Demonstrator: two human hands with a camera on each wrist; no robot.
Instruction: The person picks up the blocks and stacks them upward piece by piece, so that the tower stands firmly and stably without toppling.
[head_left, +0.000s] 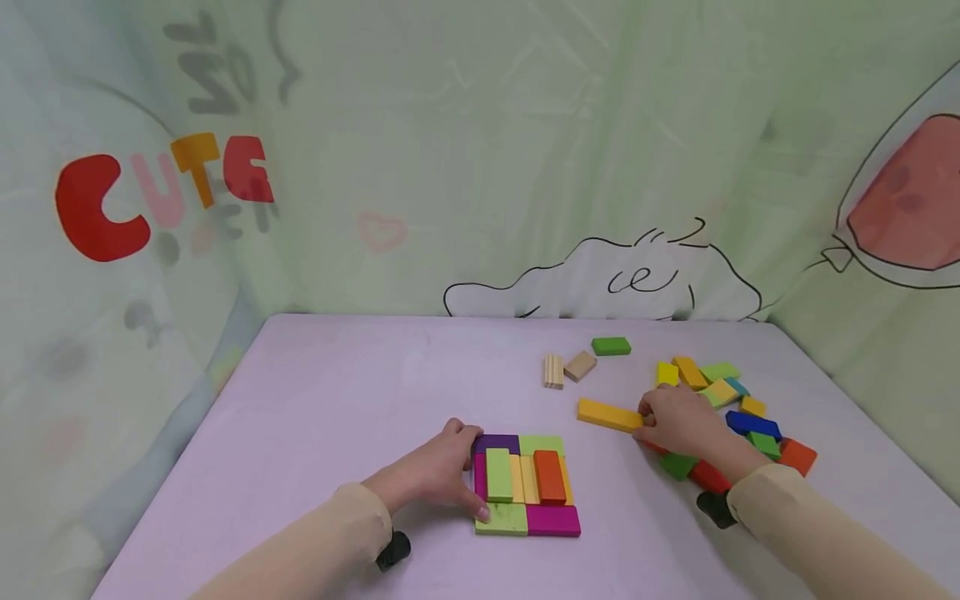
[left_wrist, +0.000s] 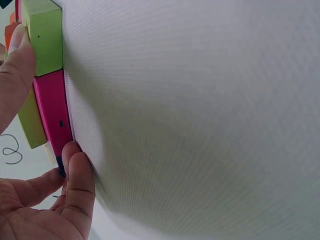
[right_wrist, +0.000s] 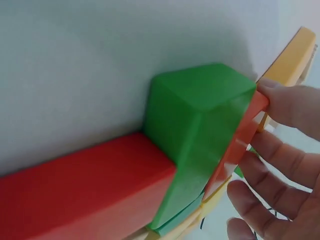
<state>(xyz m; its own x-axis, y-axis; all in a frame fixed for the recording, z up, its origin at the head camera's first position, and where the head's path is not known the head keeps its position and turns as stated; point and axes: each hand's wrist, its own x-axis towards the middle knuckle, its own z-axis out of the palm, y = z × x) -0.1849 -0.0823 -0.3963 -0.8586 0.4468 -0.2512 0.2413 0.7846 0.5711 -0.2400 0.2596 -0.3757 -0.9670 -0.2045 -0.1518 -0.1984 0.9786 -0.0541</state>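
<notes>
"Lime, purple and magenta blocks make up a flat rectangle (head_left: pixel 528 479). What's the left hand (head_left: pixel 442 468) doing there?"

"Gripping its left side. The thumb presses the lime corner block (head_left: pixel 508 522) at the near end, and the fingertips are at the purple block (head_left: pixel 497 443) on the far left corner."

"Anything on top?"

"Two pieces lie on it, apart from each other: a lime slab (head_left: pixel 498 475) towards the left and an orange slab (head_left: pixel 550 477) towards the right."

"So are the hands together?"

"No, well apart. The right hand (head_left: pixel 684 423) is off to the right, thumb and fingertips about one end of an orange-red block (right_wrist: pixel 234 147). Whether they pinch it, I can't tell."

"What's around that one?"

"A yellow bar (head_left: pixel 607 415) to the left of the hand. A green block (right_wrist: pixel 200 92) sits just beside the orange-red one, then a red block (right_wrist: pixel 90 187)."

"And farther back?"

"Two plain wooden blocks (head_left: pixel 580 366) and a grass-green brick (head_left: pixel 611 346), on the lilac worktop (head_left: pixel 360 367)."
</notes>
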